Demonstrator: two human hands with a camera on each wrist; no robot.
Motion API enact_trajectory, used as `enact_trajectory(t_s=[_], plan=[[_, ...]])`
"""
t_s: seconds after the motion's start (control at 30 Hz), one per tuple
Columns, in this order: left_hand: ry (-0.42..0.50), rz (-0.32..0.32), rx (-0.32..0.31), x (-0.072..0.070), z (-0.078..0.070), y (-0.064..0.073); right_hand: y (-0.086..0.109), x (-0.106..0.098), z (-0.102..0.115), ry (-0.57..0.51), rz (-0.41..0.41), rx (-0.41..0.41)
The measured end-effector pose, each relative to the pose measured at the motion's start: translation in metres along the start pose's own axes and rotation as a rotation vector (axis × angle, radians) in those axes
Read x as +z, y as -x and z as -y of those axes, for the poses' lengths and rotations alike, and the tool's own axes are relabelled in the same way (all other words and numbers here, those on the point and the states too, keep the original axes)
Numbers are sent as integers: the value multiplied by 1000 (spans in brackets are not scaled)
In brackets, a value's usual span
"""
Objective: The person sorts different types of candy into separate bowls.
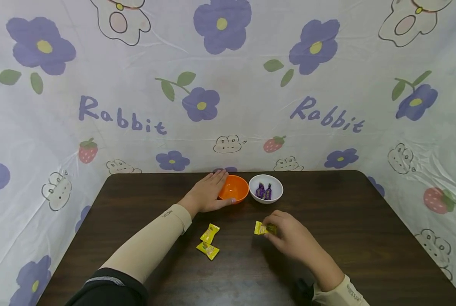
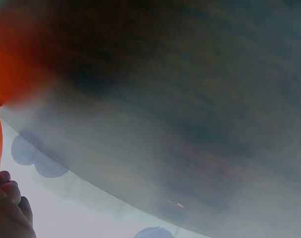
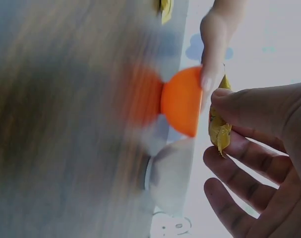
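Observation:
My right hand (image 1: 291, 238) pinches a yellow-wrapped candy (image 1: 260, 228) between thumb and fingers, above the table. In the right wrist view this candy (image 3: 219, 126) is held at the thumb tip, the lower fingers spread. My left hand (image 1: 206, 193) rests against the left side of an orange bowl (image 1: 235, 188), fingers fairly straight along its far side and thumb across its front. The bowl's visible inside holds nothing. Beside it on the right stands a white bowl (image 1: 280, 193) with several purple-wrapped candies (image 1: 264, 192). Two more yellow candies (image 1: 210, 233) lie near my left forearm.
The dark wooden table (image 1: 327, 204) runs back to a white cloth (image 1: 243, 93) printed with flowers and rabbits. Both bowls stand close together near the table's far edge. The left forearm lies across the left half of the table.

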State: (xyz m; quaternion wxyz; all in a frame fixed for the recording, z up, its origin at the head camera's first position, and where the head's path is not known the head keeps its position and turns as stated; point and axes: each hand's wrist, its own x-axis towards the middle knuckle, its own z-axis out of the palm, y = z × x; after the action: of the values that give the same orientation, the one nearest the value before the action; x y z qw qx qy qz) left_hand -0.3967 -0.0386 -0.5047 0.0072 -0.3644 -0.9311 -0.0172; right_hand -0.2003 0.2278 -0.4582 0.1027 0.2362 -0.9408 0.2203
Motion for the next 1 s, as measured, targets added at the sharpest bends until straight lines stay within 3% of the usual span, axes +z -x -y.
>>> enact_trajectory(t_s=[0.3,0.57,0.73,1.0], plan=[[4,3,-12,-4,-1,1,-19,-3,-16,-66,-12,103],[-4,2,-17,-4,0,-1,-46,-1,-19,-84,-102,175],[2,-2,-13,-3,1,-1,-62,6,-19,-39,-140,240],[22,-27,-11,3,-3,1,-87,20,-16,38,-204,240]])
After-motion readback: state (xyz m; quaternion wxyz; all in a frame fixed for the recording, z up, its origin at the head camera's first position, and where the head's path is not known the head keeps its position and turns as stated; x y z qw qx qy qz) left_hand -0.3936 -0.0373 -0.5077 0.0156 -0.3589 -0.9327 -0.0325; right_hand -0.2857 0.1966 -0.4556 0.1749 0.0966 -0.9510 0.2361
